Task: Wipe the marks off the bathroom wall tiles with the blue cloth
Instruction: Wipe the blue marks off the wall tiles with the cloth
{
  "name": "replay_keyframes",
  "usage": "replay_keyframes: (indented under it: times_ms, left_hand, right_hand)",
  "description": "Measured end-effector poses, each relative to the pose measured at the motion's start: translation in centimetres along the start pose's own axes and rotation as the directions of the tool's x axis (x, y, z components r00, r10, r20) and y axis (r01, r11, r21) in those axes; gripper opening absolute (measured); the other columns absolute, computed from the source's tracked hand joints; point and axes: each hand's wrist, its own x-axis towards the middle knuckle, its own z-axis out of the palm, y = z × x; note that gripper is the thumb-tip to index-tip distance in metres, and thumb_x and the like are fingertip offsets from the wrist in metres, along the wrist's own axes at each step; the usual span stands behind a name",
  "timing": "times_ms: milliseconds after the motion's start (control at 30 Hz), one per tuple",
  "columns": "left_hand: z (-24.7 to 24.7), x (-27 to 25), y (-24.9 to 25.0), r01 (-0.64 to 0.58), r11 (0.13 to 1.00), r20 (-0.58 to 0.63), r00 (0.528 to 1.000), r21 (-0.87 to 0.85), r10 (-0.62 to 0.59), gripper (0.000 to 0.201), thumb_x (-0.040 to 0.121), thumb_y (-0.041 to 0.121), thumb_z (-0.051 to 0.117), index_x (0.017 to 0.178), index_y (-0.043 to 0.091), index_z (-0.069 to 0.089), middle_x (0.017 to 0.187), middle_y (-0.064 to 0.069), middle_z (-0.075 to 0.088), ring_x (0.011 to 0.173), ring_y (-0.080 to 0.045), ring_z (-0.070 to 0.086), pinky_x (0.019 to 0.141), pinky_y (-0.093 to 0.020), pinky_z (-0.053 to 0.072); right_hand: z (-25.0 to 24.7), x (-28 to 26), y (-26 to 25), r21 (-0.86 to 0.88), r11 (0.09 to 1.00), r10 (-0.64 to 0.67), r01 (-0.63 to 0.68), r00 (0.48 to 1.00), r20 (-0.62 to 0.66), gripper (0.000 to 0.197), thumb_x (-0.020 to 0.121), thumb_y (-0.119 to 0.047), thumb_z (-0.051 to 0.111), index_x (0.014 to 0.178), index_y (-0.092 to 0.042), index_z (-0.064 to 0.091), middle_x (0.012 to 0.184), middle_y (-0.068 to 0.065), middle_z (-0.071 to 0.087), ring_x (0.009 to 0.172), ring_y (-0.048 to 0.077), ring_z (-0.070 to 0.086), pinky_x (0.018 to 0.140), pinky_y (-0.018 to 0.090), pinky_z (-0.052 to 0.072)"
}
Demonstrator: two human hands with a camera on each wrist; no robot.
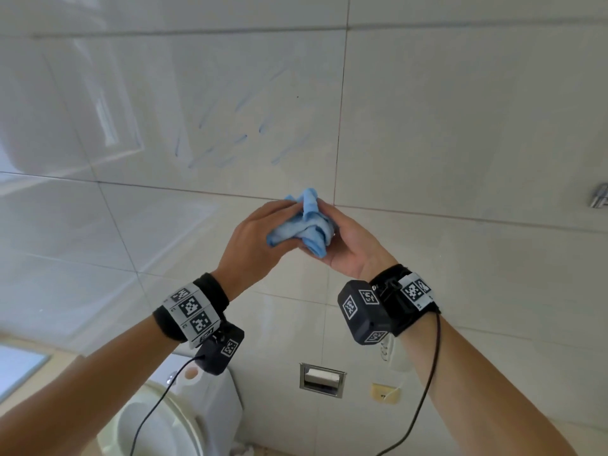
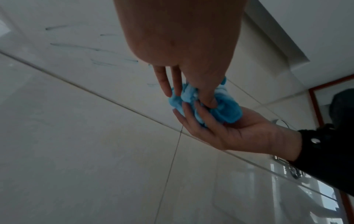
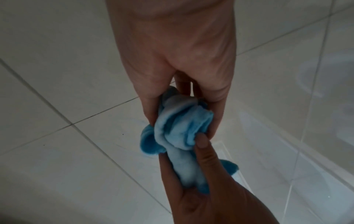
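A crumpled blue cloth (image 1: 306,225) is held between both hands in front of the white wall tiles (image 1: 460,126), apart from the wall. My left hand (image 1: 276,215) pinches it from the left, thumb pressed into the folds (image 2: 208,97). From the right, my right hand (image 1: 332,222) grips it, fingers curled round the bundle (image 3: 182,128). Several blue pen marks (image 1: 230,139) streak the tile above and left of the hands. The same marks (image 2: 91,48) show in the left wrist view.
A toilet (image 1: 158,416) with a paper roll (image 1: 190,376) on its cistern stands below left. A recessed metal paper holder (image 1: 322,380) and a socket (image 1: 385,393) sit low on the wall. A chrome fitting (image 1: 598,195) juts out at far right. Cables hang from both wrists.
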Motion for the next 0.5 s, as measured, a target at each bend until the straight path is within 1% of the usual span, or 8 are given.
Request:
replay_keyframes:
  times_ms: [67,133,200,267,300,333,400,500]
  left_hand:
    - [-0.7,0.5,0.4,-0.011,0.998,-0.037,0.999,0.062,0.014,0.051,0.086,0.028,0.084,0.134,0.027,0.067,0.13,0.008,0.067,0.116,-0.017,0.067,0.097,-0.048,0.056]
    - [-1.2,1.1,0.3,-0.007,0.995,-0.048,0.999,0.097,0.012,0.041,0.088,0.029,0.079,0.127,0.028,0.067,0.123,0.008,0.069,0.11,-0.019,0.068,0.093,-0.048,0.057]
    - [-1.5,1.5,-0.3,-0.02,0.993,-0.034,0.999,0.117,0.024,0.036,0.088,0.034,0.077,0.122,0.03,0.065,0.118,0.006,0.069,0.105,-0.022,0.068,0.087,-0.05,0.058]
    - [-1.7,1.8,-0.4,-0.014,0.989,-0.031,0.999,0.15,0.019,0.039,0.085,0.038,0.078,0.12,0.029,0.064,0.116,0.006,0.067,0.105,-0.021,0.065,0.086,-0.049,0.058]
    - [-1.7,1.8,-0.3,-0.014,0.976,-0.044,0.999,0.218,0.024,0.042,0.083,0.034,0.081,0.121,0.027,0.064,0.117,0.008,0.066,0.105,-0.018,0.063,0.086,-0.047,0.057]
    - [-1.7,1.9,-0.2,-0.02,0.962,-0.048,0.998,0.271,0.034,0.043,0.083,0.029,0.084,0.122,0.025,0.065,0.118,0.009,0.064,0.106,-0.016,0.061,0.086,-0.045,0.057]
    - [-1.6,2.1,0.0,-0.037,0.962,-0.041,0.998,0.271,0.05,0.046,0.086,0.026,0.081,0.128,0.022,0.064,0.126,0.008,0.063,0.111,-0.016,0.06,0.09,-0.042,0.056]
    - [-1.8,2.1,-0.4,-0.062,0.976,0.053,0.997,0.207,0.052,0.059,0.094,0.043,0.067,0.146,0.018,0.054,0.146,0.005,0.056,0.128,-0.013,0.055,0.106,-0.033,0.049]
  right_hand:
    - [0.4,0.3,0.1,-0.008,0.999,0.031,-0.032,0.998,-0.059,0.046,0.1,-0.036,0.067,0.136,-0.007,0.064,0.145,0.019,0.059,0.124,0.032,0.062,0.1,0.051,0.055]
    - [0.7,0.4,0.0,-0.039,0.995,0.087,-0.093,0.987,-0.136,0.049,0.088,-0.037,0.081,0.126,-0.008,0.069,0.134,0.019,0.063,0.115,0.035,0.065,0.094,0.056,0.057]
    - [0.9,0.3,-0.2,-0.08,0.992,0.083,-0.099,0.979,-0.184,0.044,0.086,-0.035,0.084,0.119,-0.008,0.07,0.118,0.017,0.066,0.102,0.035,0.067,0.092,0.051,0.058]
    - [1.4,0.3,-0.4,-0.086,0.995,0.042,-0.059,0.982,-0.183,0.042,0.088,-0.027,0.083,0.12,-0.003,0.071,0.116,0.019,0.066,0.098,0.036,0.07,0.089,0.049,0.061]
    - [1.5,0.3,-0.5,-0.081,0.996,0.017,-0.032,0.982,-0.186,0.04,0.089,-0.022,0.082,0.12,0.0,0.07,0.116,0.02,0.066,0.098,0.038,0.072,0.086,0.05,0.062]
    - [1.8,0.3,-0.6,-0.078,0.997,-0.011,-0.004,0.983,-0.184,0.037,0.089,-0.018,0.081,0.118,0.002,0.07,0.114,0.021,0.068,0.096,0.037,0.073,0.083,0.049,0.063]
    - [2.1,0.6,-0.9,-0.119,0.992,-0.066,0.044,0.981,-0.184,0.026,0.092,-0.013,0.076,0.114,0.0,0.072,0.102,0.018,0.074,0.085,0.029,0.076,0.077,0.045,0.064]
    - [2.2,1.0,-1.4,-0.176,0.978,-0.148,0.113,0.967,-0.205,0.024,0.098,-0.011,0.067,0.121,-0.005,0.071,0.101,0.016,0.074,0.077,0.022,0.076,0.068,0.038,0.063]
